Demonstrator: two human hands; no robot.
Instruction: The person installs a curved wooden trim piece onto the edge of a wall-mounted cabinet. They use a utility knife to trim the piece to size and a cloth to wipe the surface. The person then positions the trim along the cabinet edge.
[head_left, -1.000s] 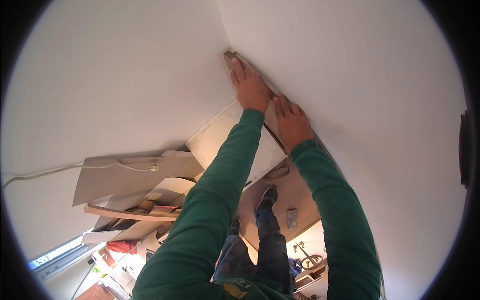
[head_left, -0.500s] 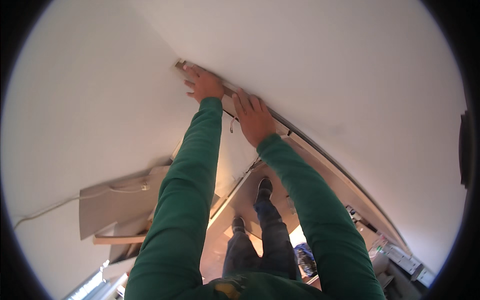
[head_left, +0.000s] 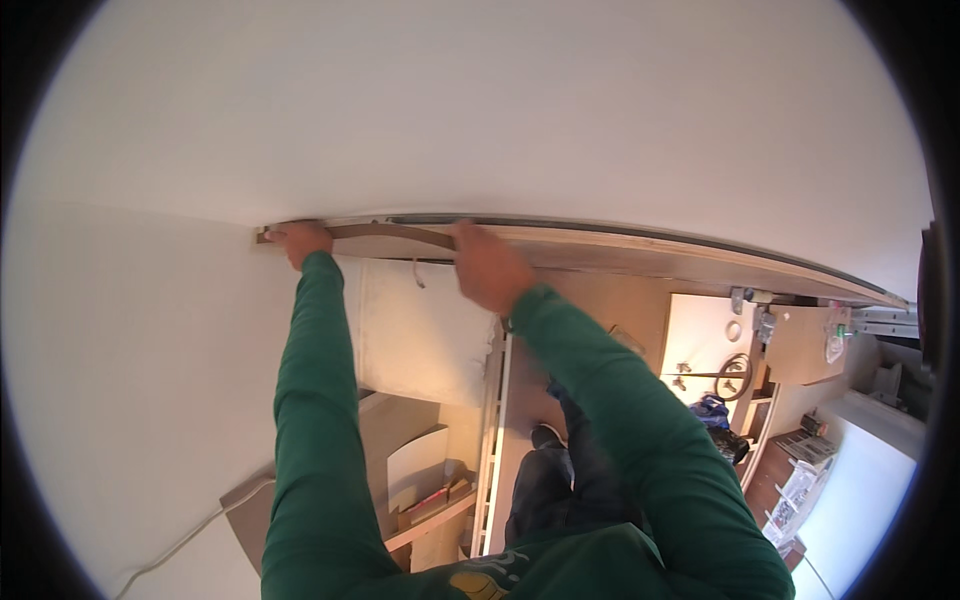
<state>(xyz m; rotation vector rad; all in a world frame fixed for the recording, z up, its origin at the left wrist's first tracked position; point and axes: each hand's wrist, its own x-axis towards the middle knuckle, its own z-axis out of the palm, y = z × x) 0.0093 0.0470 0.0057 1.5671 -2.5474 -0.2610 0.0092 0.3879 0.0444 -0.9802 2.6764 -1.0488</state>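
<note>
A narrow brown strip (head_left: 390,231) runs from the wall corner along a long wooden board (head_left: 640,257), bowed between my hands. My left hand (head_left: 301,240) is closed on its left end at the corner. My right hand (head_left: 490,265), slightly blurred, has bent fingers gripping the strip's right part. A dark channel (head_left: 600,230) lies along the board's far side against the white wall (head_left: 560,120). A short loose cord (head_left: 418,275) hangs just below the strip, over a pale panel (head_left: 410,330).
Leaning boards (head_left: 250,520) and a white cord (head_left: 180,540) are at lower left. My legs and shoes (head_left: 547,436) stand below on a brown surface. A pale board with coiled hose (head_left: 735,375), blue bundle (head_left: 708,410) and shelving clutter (head_left: 800,490) are at the right.
The view has swung round, so the board now runs horizontally. My flattened fingers have curled onto the strip, whose middle now bows out from the board.
</note>
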